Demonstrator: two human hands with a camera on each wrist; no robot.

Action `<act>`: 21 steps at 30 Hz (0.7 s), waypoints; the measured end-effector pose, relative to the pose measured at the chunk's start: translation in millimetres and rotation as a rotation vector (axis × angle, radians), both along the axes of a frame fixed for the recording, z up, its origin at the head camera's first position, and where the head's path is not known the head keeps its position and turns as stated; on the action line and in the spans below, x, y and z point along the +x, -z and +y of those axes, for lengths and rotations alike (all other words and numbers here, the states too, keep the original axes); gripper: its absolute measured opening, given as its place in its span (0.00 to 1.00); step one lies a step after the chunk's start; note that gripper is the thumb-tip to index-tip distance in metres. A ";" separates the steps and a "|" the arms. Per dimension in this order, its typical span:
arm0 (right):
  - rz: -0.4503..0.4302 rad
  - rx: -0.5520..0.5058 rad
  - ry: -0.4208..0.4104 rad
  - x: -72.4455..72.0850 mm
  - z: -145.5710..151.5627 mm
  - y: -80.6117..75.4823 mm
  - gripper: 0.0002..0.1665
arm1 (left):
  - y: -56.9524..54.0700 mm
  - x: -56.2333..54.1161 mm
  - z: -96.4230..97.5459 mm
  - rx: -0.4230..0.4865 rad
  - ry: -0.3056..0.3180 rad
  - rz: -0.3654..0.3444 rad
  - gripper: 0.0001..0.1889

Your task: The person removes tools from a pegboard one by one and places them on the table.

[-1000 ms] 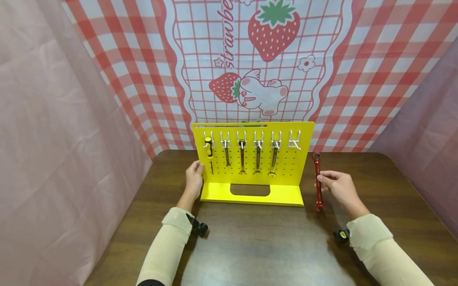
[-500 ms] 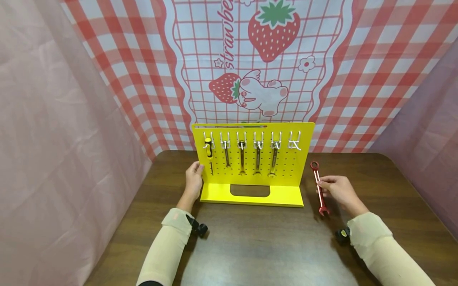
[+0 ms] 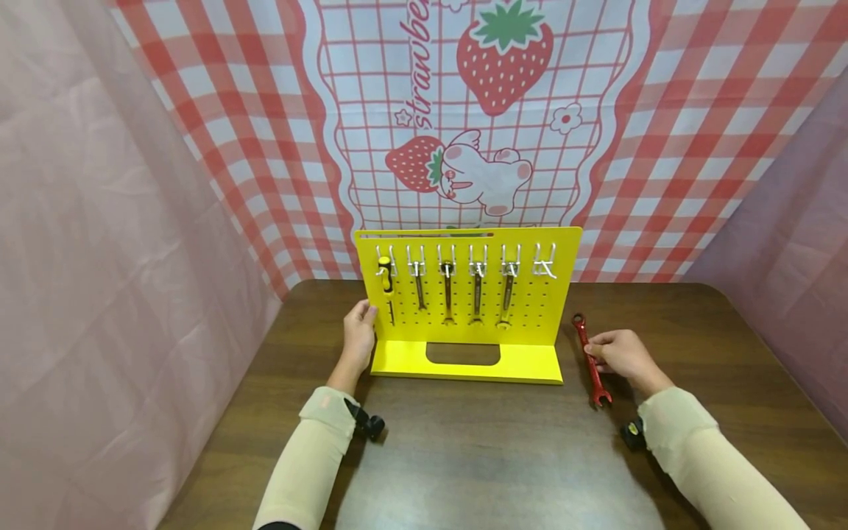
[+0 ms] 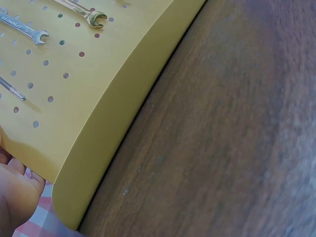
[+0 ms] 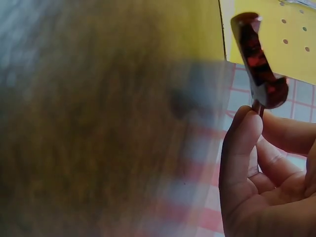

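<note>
On the table stands a yellow pegboard (image 3: 528, 362), its left edge gripped by my left hand (image 3: 358, 337). In the left wrist view, the fingers (image 4: 19, 195) curl at the board's side edge and are partly hidden. To the right of the board, my right hand (image 3: 626, 358) pinches a red combination wrench (image 3: 594, 380) mid-shaft between thumb and fingers. The wrench slants, ring end up and away, open end toward me. The right wrist view shows the wrench's open end (image 5: 256, 64) above the fingertips. A yellow-black screwdriver (image 3: 386, 277) and several silver wrenches (image 3: 478, 296) hang on the board.
At the board's upper right, a white metal hook (image 3: 545, 263) carries no tool. The brown wooden table (image 3: 457, 449) extends around the board. A strawberry-print cloth (image 3: 464, 88) hangs close behind, with pink curtains (image 3: 99, 258) at the sides.
My right hand has lowered slightly toward me with the red wrench, which has tilted from nearly upright to slanting, ring end leftward. My left hand has stayed on the board.
</note>
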State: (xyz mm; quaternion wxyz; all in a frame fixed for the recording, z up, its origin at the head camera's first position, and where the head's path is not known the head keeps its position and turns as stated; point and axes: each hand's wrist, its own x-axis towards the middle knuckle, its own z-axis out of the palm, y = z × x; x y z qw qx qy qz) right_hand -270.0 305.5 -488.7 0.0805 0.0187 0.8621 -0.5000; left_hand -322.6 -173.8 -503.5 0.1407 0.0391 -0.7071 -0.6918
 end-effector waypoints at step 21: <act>-0.065 0.069 -0.011 -6.1 -5.1 5.7 0.16 | -0.8 0.4 -1.2 -0.006 0.005 0.007 0.12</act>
